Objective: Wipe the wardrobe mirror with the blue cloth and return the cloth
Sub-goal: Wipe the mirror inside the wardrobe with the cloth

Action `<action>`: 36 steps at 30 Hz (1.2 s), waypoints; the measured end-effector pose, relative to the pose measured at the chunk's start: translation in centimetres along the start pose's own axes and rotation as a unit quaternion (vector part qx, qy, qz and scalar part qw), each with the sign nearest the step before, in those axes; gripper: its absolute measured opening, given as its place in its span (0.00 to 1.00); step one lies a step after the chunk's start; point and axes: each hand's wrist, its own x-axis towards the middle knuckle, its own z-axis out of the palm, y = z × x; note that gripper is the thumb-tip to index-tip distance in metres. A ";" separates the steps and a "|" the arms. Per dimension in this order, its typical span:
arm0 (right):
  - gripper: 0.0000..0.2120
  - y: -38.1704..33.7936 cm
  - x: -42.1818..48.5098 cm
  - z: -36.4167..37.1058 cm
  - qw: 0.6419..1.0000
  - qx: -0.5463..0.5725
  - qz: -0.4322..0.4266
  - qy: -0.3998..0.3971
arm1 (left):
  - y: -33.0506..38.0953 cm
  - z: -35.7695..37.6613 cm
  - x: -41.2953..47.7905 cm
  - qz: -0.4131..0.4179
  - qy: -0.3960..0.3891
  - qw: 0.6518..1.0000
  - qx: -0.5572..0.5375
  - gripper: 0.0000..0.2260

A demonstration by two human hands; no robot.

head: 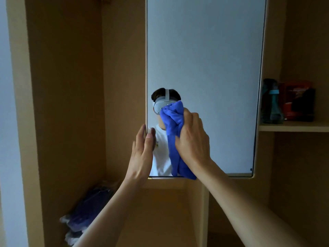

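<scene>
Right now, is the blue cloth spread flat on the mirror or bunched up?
Bunched up. The right hand grips the blue cloth in a wad against the mirror, and a loose end hangs below.

Before me, a tan wooden wardrobe (67, 86), dimly lit. Right shelf (293, 126) carries a teal-capped bottle (271, 102) and a red box (295, 100). Lower left compartment holds bagged dark-blue fabric (89, 209). Pale wall (7, 122) far left.
</scene>
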 end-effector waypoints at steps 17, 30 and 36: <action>0.06 11.4 0.6 -8.4 0.987 0.103 0.038 0.118 | 1.1 0.1 -1.7 0.004 0.025 1.000 0.005 0.32; 0.27 15.4 -0.2 -9.1 0.982 -0.062 0.131 0.124 | 1.1 0.9 -2.2 -0.007 0.016 0.999 0.040 0.35; 0.28 12.5 -0.1 -7.6 0.977 -0.086 0.127 0.147 | 1.0 0.6 -1.7 -0.008 0.010 0.999 0.038 0.31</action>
